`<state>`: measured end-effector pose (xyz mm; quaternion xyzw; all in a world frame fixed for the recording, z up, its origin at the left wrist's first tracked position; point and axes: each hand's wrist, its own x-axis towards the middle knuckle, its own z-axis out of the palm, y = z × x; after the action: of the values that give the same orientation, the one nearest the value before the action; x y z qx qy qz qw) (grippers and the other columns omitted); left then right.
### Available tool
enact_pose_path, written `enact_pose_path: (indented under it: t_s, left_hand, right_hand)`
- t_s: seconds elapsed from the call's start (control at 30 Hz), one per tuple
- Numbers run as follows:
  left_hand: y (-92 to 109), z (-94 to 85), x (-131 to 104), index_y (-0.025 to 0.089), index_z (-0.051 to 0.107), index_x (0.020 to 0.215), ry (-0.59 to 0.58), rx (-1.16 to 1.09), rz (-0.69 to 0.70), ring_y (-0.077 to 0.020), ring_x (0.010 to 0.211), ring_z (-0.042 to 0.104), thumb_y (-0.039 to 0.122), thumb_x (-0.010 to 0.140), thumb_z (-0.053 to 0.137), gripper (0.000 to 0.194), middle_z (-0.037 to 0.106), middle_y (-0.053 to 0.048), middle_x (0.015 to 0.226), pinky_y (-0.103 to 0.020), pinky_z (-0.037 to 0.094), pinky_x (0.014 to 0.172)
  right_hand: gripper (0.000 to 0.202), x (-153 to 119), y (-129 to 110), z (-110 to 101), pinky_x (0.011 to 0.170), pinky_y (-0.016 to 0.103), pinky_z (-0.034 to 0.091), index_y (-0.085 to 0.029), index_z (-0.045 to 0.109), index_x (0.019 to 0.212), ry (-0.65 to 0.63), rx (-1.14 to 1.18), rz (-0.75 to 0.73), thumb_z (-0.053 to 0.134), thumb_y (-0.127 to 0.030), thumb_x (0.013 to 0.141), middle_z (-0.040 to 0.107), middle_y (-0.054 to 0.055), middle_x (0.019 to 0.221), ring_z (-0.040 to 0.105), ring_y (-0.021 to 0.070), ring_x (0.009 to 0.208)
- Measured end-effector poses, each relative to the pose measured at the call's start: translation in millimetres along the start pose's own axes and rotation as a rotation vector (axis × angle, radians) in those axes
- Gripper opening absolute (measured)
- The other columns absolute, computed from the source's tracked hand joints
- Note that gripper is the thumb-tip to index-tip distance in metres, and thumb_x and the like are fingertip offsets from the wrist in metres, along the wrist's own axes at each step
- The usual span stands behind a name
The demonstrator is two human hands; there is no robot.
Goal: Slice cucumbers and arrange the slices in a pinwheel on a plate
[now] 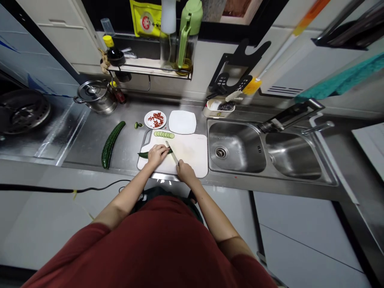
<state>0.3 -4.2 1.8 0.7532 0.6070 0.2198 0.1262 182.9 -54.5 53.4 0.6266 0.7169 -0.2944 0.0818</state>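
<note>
My left hand (pixel 157 155) is closed over a dark green cucumber (pixel 143 155) lying across the white cutting board (pixel 192 156). In my right hand (pixel 185 172) is a kitchen knife (pixel 172 153), its blade slanting up and left beside the cucumber's right end. Whether the edge touches the cucumber, I cannot tell. A row of overlapping pale cucumber slices (pixel 164 135) lies near the board's far edge. Behind the board are a plate of chopped red pieces (pixel 155 119) and a white square plate (pixel 182 121). My left fingers cover the middle of the cucumber.
A whole cucumber (pixel 113 145) lies on the steel counter to the left, with small green end pieces (pixel 138 125) nearby. A lidded pot (pixel 95 97) stands at the back left. The double sink (pixel 237 146) adjoins the board's right side. Above hangs a bottle shelf (pixel 150 71).
</note>
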Motion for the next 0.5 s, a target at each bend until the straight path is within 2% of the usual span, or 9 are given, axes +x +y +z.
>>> enact_pose_path:
  t_s: [0.3, 0.5]
  left_hand:
    - [-2, 3.3, 0, 0.031, 0.072, 0.102, 0.010, 0.006, -0.011, -0.0202, 0.099, 0.056, 0.038, 0.091, 0.049, 0.026, 0.068, -0.002, 0.106, -0.034, 0.045, 0.082]
    - [-1, 3.8, 0, 0.031, 0.072, 0.101, 0.010, 0.004, -0.012, -0.0202, 0.099, 0.056, 0.038, 0.091, 0.050, 0.026, 0.068, -0.002, 0.105, -0.034, 0.046, 0.081]
  right_hand:
    - [0.025, -12, 6, 3, 0.072, 0.031, 0.042, -0.016, 0.048, 0.112, -0.007, -0.009, 0.010, 0.032, -0.030, 0.098, 0.067, 0.013, 0.100, 0.065, 0.0256, 0.092]
    - [0.024, -9, 6, 3, 0.073, 0.031, 0.043, -0.016, 0.048, 0.112, -0.017, -0.023, 0.016, 0.033, -0.029, 0.098, 0.067, 0.014, 0.101, 0.065, 0.0257, 0.093]
